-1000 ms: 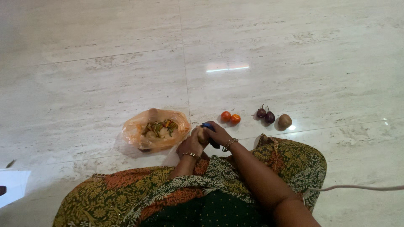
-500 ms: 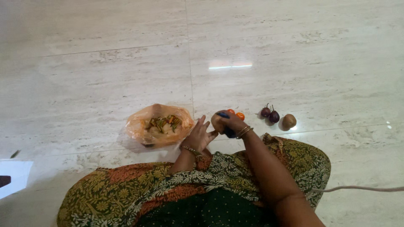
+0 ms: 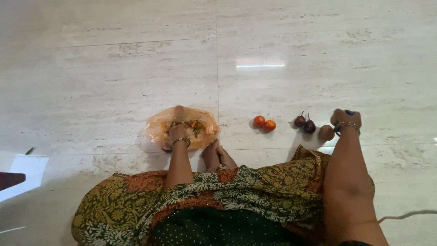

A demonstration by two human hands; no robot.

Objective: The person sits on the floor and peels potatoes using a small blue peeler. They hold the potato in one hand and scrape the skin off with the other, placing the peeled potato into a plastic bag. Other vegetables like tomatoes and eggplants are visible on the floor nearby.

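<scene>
Reaching my left hand (image 3: 178, 132) into the orange bag (image 3: 157, 130), grip hidden, while my right hand (image 3: 345, 119) clutches a blue-handled peeler (image 3: 349, 112) beside the potato (image 3: 326, 132), I might tear it.

Two orange tomatoes (image 3: 264, 123) and two purple brinjals (image 3: 305, 124) lie on the marble floor (image 3: 114, 77) between my hands; white paper (image 3: 20, 175) sits far left.

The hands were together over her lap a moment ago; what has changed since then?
The hands parted. The left hand went out into the orange bag of peelings. The right hand, gripping the blue-handled tool, swung out right beside the brown potato on the floor. The tomatoes and purple brinjals stayed in place.
</scene>
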